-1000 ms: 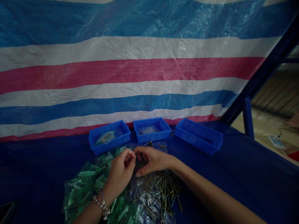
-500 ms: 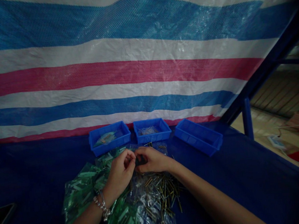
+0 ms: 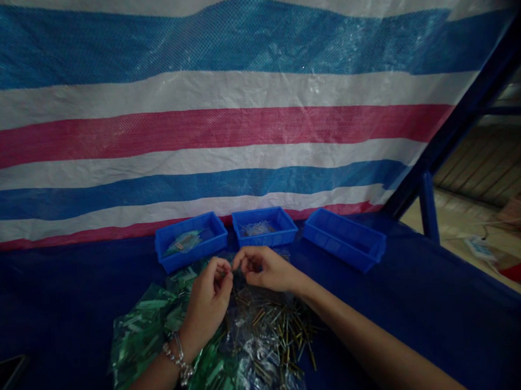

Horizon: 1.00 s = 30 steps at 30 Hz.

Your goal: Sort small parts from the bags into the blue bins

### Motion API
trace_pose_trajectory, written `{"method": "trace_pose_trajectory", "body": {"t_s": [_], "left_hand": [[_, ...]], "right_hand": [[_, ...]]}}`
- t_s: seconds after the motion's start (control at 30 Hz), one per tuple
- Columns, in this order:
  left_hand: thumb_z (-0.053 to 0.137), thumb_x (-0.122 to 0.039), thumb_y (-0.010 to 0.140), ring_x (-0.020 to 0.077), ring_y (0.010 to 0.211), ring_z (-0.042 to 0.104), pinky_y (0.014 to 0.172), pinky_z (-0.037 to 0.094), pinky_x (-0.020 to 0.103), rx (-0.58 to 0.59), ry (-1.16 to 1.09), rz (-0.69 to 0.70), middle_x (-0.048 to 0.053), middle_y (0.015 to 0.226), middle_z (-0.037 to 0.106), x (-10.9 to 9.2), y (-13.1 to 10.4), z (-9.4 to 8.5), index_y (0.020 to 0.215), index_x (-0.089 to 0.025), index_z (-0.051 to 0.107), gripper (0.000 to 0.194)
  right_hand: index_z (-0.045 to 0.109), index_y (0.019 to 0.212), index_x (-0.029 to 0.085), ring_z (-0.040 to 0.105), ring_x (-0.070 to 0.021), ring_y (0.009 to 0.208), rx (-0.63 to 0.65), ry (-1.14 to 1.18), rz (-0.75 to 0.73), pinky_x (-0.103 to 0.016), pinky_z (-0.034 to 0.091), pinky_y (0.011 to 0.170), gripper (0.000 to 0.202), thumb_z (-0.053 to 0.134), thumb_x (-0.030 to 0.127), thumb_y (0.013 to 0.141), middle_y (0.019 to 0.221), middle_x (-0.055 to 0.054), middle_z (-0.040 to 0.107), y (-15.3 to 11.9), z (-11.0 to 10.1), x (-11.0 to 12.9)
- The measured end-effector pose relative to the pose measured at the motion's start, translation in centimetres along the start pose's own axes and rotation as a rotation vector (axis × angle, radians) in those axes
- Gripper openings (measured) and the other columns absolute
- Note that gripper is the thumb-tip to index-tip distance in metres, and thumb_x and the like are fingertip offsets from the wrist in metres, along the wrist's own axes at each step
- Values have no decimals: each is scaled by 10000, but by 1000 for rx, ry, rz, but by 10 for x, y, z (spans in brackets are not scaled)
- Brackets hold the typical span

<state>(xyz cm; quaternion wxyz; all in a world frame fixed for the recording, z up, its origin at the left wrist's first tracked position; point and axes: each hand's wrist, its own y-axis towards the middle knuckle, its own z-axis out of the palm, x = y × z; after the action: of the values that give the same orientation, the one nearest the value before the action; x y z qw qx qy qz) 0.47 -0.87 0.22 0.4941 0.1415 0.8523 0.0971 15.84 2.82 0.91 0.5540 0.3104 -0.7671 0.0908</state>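
Note:
My left hand (image 3: 211, 291), with a beaded bracelet (image 3: 181, 362) at the wrist, is closed, thumb and fingertips pressed together. Whatever is in that pinch is too small and dark to make out. Close beside it, my right hand (image 3: 268, 269) has its fingers curled in towards the left fingertips; what they hold is also not discernible. Both hands are above a heap of green strips in clear bags (image 3: 140, 323) and a pile of thin brass-coloured pins or tubes (image 3: 289, 333), some lying on clear plastic bags (image 3: 251, 358).
Three blue bins stand along the back: a left bin (image 3: 194, 258) with a bagged item (image 3: 185, 241), a middle bin (image 3: 267, 239) with thin clear pieces, and a right bin (image 3: 342, 246). Behind hangs a striped tarp (image 3: 222, 127). A dark flat device (image 3: 8, 377) lies at left.
My right hand has risen slightly and its thumb has shifted away from the left fingertips. The left hand has moved a little to the left. The bins and piles stay put.

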Motion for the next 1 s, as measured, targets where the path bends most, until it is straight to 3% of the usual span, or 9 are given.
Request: {"method": "trace_pose_trajectory", "body": {"t_s": [0.27, 0.47, 0.6, 1.0], "left_hand": [[502, -277, 767, 164, 710, 557, 547, 411, 254, 60, 46, 20, 42, 891, 582, 0, -2, 1, 1009, -206, 479, 254], [478, -238, 775, 165, 696, 578, 598, 409, 264, 85, -34, 7, 17, 728, 613, 3, 1, 1, 796, -172, 515, 78], [466, -259, 784, 156, 666, 562, 598, 411, 257, 57, -78, -6, 11, 682, 592, 3, 2, -1, 724, -166, 525, 125], [474, -326, 784, 151, 636, 547, 560, 414, 234, 18, -86, -42, 23, 718, 600, 11, 2, 1, 811, -156, 574, 200]], "right_hand": [[479, 832, 197, 442, -78, 551, -162, 359, -52, -236, 381, 568, 155, 541, 187, 689, 629, 48, 454, 1, -4, 6], [481, 858, 195, 492, -97, 594, -219, 453, -26, -245, 394, 568, 190, 560, 249, 693, 659, 32, 486, 3, 0, -4], [504, 828, 182, 472, -83, 559, -267, 474, -14, -225, 380, 537, 198, 604, 262, 678, 637, 39, 490, 4, 2, -12], [564, 779, 175, 474, -56, 481, -252, 622, 13, -185, 360, 482, 203, 679, 227, 621, 578, 48, 552, 4, 7, -16]]}}
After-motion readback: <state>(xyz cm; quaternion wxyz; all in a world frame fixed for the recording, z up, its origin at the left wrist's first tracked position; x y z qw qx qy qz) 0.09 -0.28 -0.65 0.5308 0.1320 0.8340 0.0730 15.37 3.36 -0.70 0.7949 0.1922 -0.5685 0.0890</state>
